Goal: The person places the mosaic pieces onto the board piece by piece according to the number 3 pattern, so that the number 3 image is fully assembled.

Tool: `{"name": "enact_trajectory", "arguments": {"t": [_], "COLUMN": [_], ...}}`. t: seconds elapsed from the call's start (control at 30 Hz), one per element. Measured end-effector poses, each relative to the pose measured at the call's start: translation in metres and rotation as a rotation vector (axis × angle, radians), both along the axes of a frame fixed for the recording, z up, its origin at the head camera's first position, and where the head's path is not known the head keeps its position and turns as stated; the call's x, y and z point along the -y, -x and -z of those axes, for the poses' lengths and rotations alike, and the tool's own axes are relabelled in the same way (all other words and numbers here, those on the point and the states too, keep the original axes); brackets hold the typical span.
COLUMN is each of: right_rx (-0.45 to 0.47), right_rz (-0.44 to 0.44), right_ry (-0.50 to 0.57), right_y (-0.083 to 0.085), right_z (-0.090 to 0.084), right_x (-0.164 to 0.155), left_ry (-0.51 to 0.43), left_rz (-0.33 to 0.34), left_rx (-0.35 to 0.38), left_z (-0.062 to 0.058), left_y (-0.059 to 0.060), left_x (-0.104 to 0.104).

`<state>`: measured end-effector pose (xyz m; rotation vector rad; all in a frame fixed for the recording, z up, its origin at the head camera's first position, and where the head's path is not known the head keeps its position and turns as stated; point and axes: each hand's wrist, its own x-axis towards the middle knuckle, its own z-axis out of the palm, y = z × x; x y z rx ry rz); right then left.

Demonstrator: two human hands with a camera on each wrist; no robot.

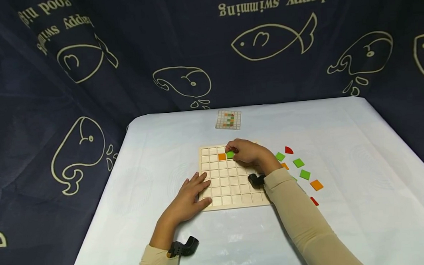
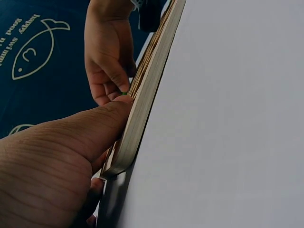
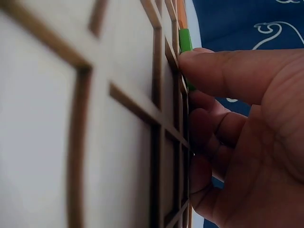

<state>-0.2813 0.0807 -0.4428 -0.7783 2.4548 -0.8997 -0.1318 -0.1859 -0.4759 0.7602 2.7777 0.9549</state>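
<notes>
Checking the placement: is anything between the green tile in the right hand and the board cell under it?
Nothing visible does. The right hand pinches the green tile at the wooden grid board, beside the orange tile.

Green tiles: four are counted (image 1: 230,154) (one on the board)
Orange tiles: three (image 1: 222,156)
Red pieces: two (image 1: 288,150)
Boards: one (image 1: 214,176)
Pattern cards: one (image 1: 228,120)

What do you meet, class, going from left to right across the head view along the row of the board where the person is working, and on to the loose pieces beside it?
Orange tile → green tile → right hand → loose green square → red quarter-round piece.
</notes>
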Motion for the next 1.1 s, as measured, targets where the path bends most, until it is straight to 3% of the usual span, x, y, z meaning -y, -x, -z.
{"name": "enact_trajectory", "arguments": {"t": [0.27, 0.57, 1.1], "right_rx": [-0.003, 0.011, 0.084], "right_rz": [-0.008, 0.004, 0.03], "right_ry": [0.005, 0.011, 0.126], "right_y": [0.0006, -0.0009, -0.0009], "right_z": [0.0005, 0.0051, 0.0046], "right_x": [-0.0007, -0.0021, -0.0086], "left_ry": [-0.024, -0.009, -0.008], "left_rz": [0.008, -0.011, -0.002], "left_rx": [-0.017, 0.016, 0.009], "left_z": [-0.0013, -0.0008, -0.002], "left_y": [-0.0003, -0.0045, -0.003], "left_x": [-0.0016, -0.0017, -0.0017]}}
